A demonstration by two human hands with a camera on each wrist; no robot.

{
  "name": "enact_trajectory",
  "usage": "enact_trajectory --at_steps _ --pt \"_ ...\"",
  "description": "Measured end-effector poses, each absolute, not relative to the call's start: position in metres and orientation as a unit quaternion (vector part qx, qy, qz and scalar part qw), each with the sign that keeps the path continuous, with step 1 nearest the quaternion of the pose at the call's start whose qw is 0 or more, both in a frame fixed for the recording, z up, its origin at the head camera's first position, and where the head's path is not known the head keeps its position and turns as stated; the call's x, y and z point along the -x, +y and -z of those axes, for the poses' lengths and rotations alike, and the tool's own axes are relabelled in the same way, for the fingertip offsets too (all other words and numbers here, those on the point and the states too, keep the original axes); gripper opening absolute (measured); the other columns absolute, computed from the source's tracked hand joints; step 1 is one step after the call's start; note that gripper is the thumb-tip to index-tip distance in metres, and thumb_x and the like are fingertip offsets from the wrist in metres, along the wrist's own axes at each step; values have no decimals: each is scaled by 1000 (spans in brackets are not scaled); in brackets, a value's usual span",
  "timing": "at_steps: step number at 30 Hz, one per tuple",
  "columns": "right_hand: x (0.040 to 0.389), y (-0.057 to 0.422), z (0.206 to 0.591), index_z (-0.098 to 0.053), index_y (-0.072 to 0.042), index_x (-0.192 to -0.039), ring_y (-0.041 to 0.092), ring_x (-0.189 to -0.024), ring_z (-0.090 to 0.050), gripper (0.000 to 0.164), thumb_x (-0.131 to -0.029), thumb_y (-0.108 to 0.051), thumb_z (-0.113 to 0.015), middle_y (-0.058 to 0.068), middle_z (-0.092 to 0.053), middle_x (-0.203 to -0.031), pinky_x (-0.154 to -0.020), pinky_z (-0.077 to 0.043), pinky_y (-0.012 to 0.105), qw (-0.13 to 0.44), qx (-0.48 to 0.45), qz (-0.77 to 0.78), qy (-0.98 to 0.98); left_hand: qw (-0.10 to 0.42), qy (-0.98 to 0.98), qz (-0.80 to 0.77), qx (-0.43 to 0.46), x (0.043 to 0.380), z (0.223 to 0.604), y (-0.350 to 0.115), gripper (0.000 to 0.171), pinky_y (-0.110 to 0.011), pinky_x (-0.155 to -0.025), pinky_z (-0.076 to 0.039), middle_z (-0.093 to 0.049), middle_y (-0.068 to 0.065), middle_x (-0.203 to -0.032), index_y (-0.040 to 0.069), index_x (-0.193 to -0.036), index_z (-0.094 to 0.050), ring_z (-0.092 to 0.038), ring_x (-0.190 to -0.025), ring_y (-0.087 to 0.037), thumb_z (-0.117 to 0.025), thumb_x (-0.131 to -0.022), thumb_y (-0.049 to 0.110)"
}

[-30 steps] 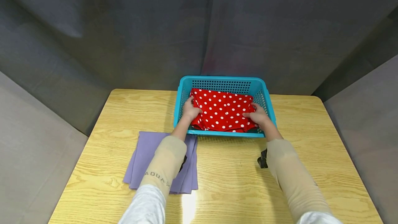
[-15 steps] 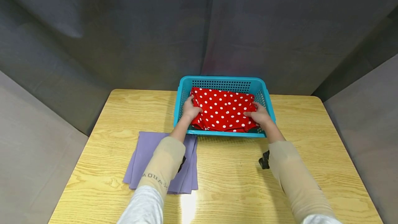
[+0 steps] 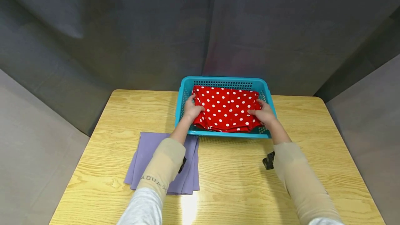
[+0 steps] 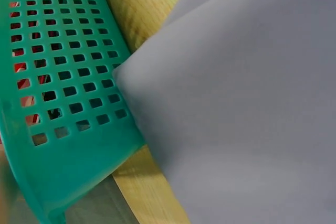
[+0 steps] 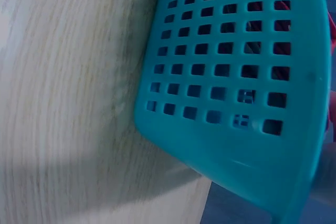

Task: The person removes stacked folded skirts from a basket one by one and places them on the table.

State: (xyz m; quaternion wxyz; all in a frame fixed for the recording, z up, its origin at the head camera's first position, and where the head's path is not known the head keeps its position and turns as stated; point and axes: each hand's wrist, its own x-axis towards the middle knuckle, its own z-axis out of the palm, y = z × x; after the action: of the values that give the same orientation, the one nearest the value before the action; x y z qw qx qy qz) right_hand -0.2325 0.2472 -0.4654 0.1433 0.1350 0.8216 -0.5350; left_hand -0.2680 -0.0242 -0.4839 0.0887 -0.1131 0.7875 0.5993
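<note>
Grey curtains (image 3: 150, 30) hang behind the wooden table (image 3: 231, 183); from here I see left hand (image 3: 192, 110) and right hand (image 3: 264, 114), apart, gripping opposite ends of red dotted cloth (image 3: 225, 108) inside the blue basket (image 3: 229, 134).

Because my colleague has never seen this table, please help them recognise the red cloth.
On the wooden table sits a blue basket. Inside, between the left hand and right hand, is the red cloth. White-dotted, it differs from the plain purple cloth outside.

The wood-grain table (image 3: 229, 183) bears a blue basket (image 3: 231, 134) and a folded purple cloth (image 3: 148, 148).
</note>
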Motion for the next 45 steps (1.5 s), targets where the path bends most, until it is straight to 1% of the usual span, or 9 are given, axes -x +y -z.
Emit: enact_trajectory --at_steps 6,12,20,24,27,31,35,37,45 --pt "231 249 459 -4 -9 -147 39 -125 -30 79 -89 -17 -58 24 -20 -144 -91 -44 47 131 -137 543 818 79 784 -606 110 267 480 -23 74 -41 -83 -51 -47 -17 -124 11 -141 -31 -46 -112 -29 -68 -77 6" --pt "229 252 452 -3 -9 -147 39 -126 -29 81 -89 -19 -59 24 -19 -144 -90 -45 47 129 -131 547 817 75 782 -610 106 267 475 -22 74 -40 -83 -51 -45 -16 -127 11 -141 -31 -45 -113 -29 -69 -77 6" --pt "225 254 439 -3 -12 -148 38 -128 -27 82 -88 -19 -59 23 -19 -145 -90 -44 47 130 -135 563 805 83 764 -632 101 264 466 -22 74 -40 -83 -51 -48 -15 -122 12 -141 -30 -47 -111 -28 -69 -78 7" --pt "223 257 435 -4 -12 -148 37 -126 -29 81 -89 -20 -59 23 -21 -144 -90 -45 45 129 -128 572 800 80 766 -630 99 261 463 -21 74 -40 -82 -51 -48 -15 -122 13 -141 -30 -47 -111 -27 -69 -78 8" --pt "222 260 433 -6 -12 -148 34 -119 -37 79 -89 -21 -58 23 -24 -141 -84 -50 37 126 -123 574 800 75 767 -630 96 261 461 -21 74 -40 -82 -52 -49 -15 -120 13 -141 -31 -48 -110 -27 -69 -78 8" --pt "220 263 430 -7 -14 -148 23 -101 -48 79 -89 -23 -59 22 -26 -139 -70 -53 25 125 -124 575 799 71 765 -634 93 260 458 -19 73 -39 -81 -52 -50 -15 -117 13 -140 -32 -50 -107 -27 -69 -78 8" --pt "218 264 427 -7 -15 -148 15 -88 -53 79 -89 -25 -58 22 -27 -140 -64 -53 22 127 -124 579 796 67 760 -640 90 258 454 -17 72 -38 -79 -53 -52 -15 -114 13 -140 -32 -52 -104 -26 -69 -78 7" --pt "216 265 425 -6 -14 -148 15 -91 -51 79 -89 -24 -58 22 -25 -141 -65 -52 21 129 -121 585 792 66 758 -642 90 257 452 -16 72 -38 -78 -53 -52 -15 -113 13 -140 -32 -52 -104 -26 -69 -78 7" --pt "210 266 419 -3 -15 -148 31 -118 -38 80 -90 -23 -58 21 -19 -145 -75 -53 26 132 -123 598 781 64 747 -656 88 253 448 -14 72 -39 -79 -53 -52 -14 -117 14 -140 -32 -52 -106 -27 -68 -78 6"
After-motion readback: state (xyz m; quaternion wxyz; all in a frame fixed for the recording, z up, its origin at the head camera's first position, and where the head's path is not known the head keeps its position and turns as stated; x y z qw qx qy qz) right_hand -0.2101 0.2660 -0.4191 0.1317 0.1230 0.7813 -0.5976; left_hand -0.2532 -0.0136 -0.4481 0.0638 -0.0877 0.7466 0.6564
